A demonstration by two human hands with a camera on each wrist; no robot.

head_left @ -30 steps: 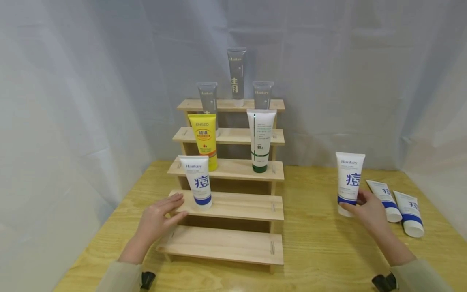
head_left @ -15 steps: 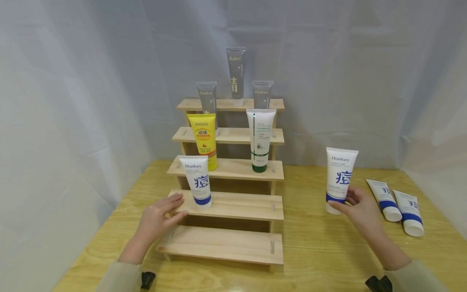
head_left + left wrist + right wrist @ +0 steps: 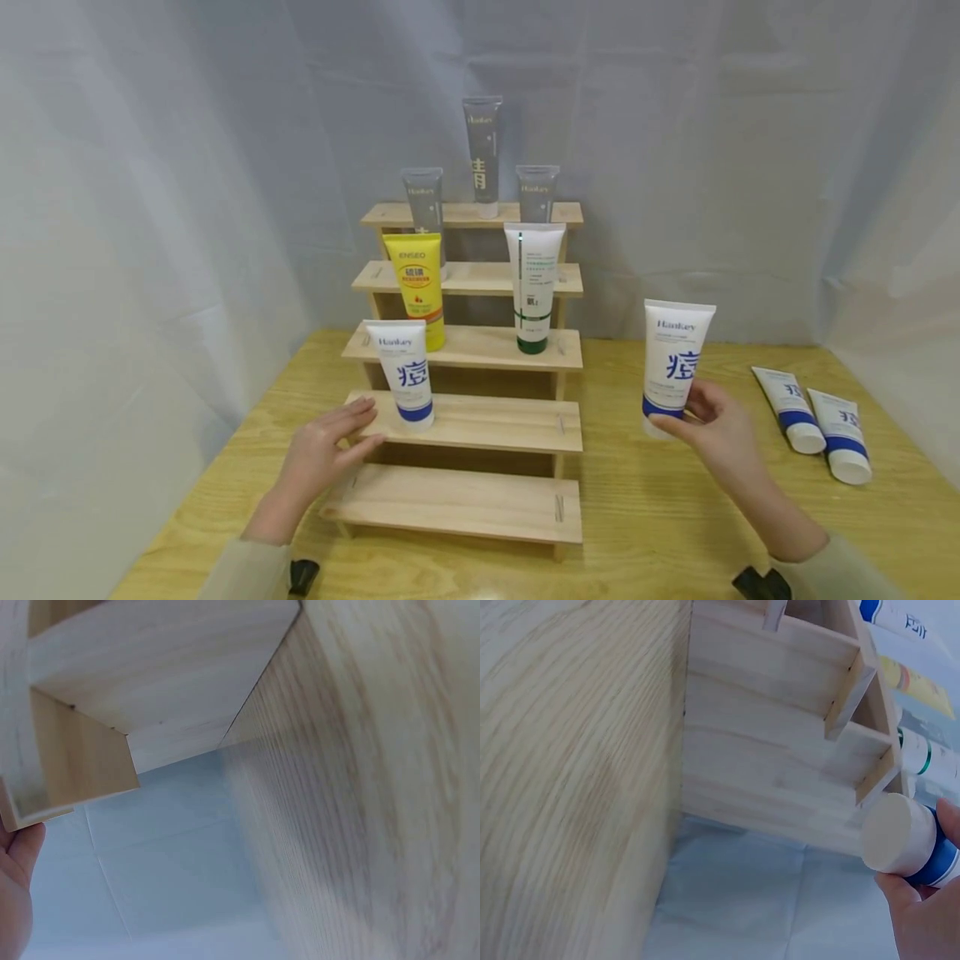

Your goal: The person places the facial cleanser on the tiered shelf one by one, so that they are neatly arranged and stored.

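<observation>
My right hand (image 3: 723, 433) grips a white tube with a blue band (image 3: 675, 358) near its cap, holding it upright above the table, right of the stepped wooden stand (image 3: 465, 500). In the right wrist view, the tube's white cap (image 3: 896, 834) faces the camera between thumb and fingers. My left hand (image 3: 322, 450) holds the left end of the stand's second step from the bottom, fingers on top and thumb at the front edge. Close to those fingers, a matching white and blue tube (image 3: 405, 375) stands on that step. The left wrist view shows only part of the hand (image 3: 16, 892).
On the third step stand a yellow tube (image 3: 420, 287) and a white tube with a green cap (image 3: 534, 287). Several grey tubes (image 3: 483, 154) occupy the upper steps. Two more white and blue tubes (image 3: 791, 408) lie at the table's right. A pale curtain (image 3: 675, 167) hangs behind.
My right hand has carried the upright white and blue tube leftward, closer to the stand and away from the two lying tubes. My left hand has stayed in place.
</observation>
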